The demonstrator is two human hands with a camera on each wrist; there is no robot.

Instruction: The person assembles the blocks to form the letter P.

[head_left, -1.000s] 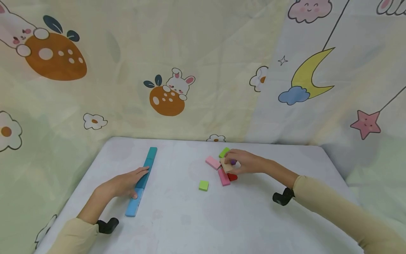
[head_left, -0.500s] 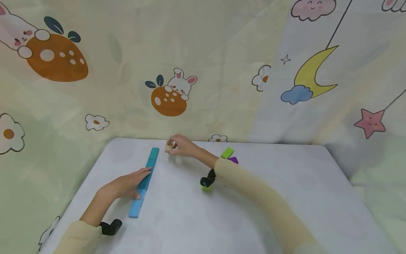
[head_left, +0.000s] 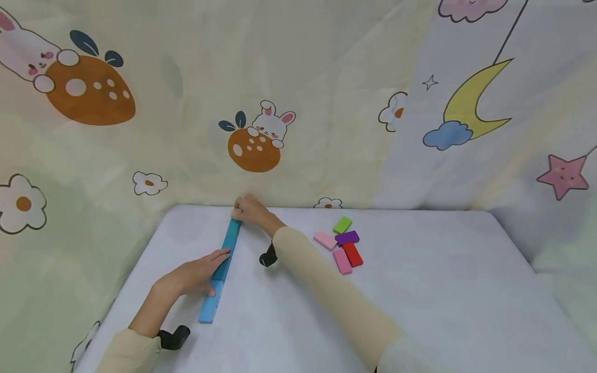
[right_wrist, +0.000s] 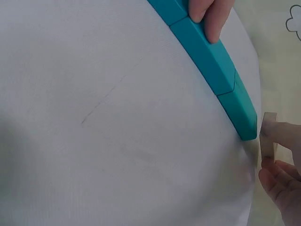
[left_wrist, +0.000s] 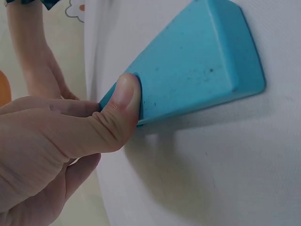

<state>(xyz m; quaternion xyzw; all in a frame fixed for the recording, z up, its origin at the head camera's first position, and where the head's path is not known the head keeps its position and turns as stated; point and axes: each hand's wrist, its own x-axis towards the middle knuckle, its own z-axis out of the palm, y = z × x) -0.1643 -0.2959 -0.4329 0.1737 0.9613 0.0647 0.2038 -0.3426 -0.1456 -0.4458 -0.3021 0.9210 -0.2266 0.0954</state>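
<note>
With my right hand [head_left: 252, 210] I pinch a wooden block [right_wrist: 268, 141] just beyond the teal block [right_wrist: 239, 113], a slim gap between them, at 11 o'clock on the counter [head_left: 443, 290]. The teal block ends a straight row of blue blocks [head_left: 223, 270] running toward 8 o'clock. My left hand [head_left: 190, 275], fingers loosely extended, thumb spread from them, rests on it, thumb against the light blue block [head_left: 209, 309]. At 12 o'clock cluster a green block [head_left: 342, 225], a purple block [head_left: 347, 238], a red block [head_left: 353, 254] and two pink blocks [head_left: 342, 262].

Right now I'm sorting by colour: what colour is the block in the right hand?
The block is pale beige, clearest in the right wrist view.
</note>
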